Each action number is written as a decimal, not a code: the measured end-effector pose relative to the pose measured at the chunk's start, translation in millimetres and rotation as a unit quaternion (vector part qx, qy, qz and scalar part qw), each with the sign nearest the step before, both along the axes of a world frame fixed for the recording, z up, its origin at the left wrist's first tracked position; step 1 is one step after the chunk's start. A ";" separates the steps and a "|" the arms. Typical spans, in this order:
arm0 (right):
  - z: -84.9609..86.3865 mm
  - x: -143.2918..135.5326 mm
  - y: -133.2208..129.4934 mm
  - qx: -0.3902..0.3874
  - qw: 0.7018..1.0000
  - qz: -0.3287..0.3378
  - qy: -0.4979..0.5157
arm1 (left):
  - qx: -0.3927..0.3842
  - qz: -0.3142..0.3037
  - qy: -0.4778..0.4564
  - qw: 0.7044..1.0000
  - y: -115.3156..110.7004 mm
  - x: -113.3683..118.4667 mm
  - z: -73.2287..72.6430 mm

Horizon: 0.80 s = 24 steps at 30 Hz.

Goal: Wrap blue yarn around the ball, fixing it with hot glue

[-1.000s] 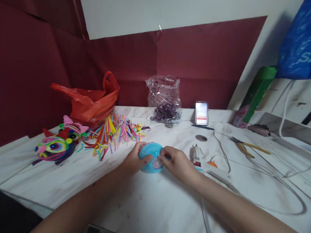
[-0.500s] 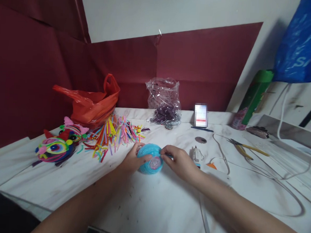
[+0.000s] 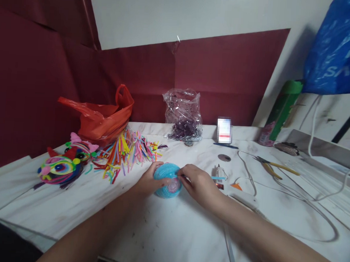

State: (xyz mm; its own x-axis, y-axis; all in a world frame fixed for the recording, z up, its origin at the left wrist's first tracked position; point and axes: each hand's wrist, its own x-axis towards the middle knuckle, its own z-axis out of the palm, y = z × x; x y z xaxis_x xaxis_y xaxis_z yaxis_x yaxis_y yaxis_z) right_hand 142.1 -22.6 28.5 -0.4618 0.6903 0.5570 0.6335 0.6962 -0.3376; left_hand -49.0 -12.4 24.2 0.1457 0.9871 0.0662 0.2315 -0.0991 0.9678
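A round blue ball (image 3: 164, 172), wrapped in fuzzy blue strands around a pale pink centre, is held just above or on the marble-look table. My left hand (image 3: 151, 181) grips its left side, thumb across the front. At the ball's right edge the fingers of my right hand (image 3: 194, 183) are pinched together against the surface. A thin light-blue pipe cleaner (image 3: 218, 178) sticks out to the right behind that hand; its end between my fingers is hidden. Partly behind my right forearm lies a white glue gun (image 3: 220, 172), nozzle pointing away.
Several colourful pipe cleaners (image 3: 122, 153) lie back left by a red plastic bag (image 3: 101, 120). Decorated animal-face balls (image 3: 60, 169) sit at left. Behind stand a clear bag of purple material (image 3: 186, 120) and a lit phone (image 3: 224, 131). Pliers (image 3: 275, 165) and a white cable (image 3: 332, 223) lie right.
My right fingers have shifted slightly inward along the ball's right side. The light-blue pipe cleaner's tail now shows right of my hand. The whole view has moved a little.
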 end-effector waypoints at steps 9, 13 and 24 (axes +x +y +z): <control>32.5 21.0 -7.4 0.130 0.978 -0.052 0.154 | -0.024 0.011 -0.147 0.989 5.1 -6.9 -12.4; 50.6 37.2 -15.6 0.107 0.966 -0.099 0.214 | 0.094 0.055 -0.062 0.992 5.8 -9.9 -14.3; 59.9 51.1 -29.0 0.148 0.963 -0.131 0.184 | 0.460 0.061 0.220 0.858 -0.6 -15.0 -26.6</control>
State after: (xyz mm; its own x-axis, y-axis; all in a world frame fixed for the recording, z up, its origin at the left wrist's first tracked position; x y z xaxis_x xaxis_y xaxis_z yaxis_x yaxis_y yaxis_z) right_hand 193.1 -51.6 88.5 -0.0274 0.5421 0.8398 0.6764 0.6287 -0.3838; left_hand -64.0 -12.9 -2.5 0.2550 0.5563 0.7909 0.6179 -0.7229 0.3093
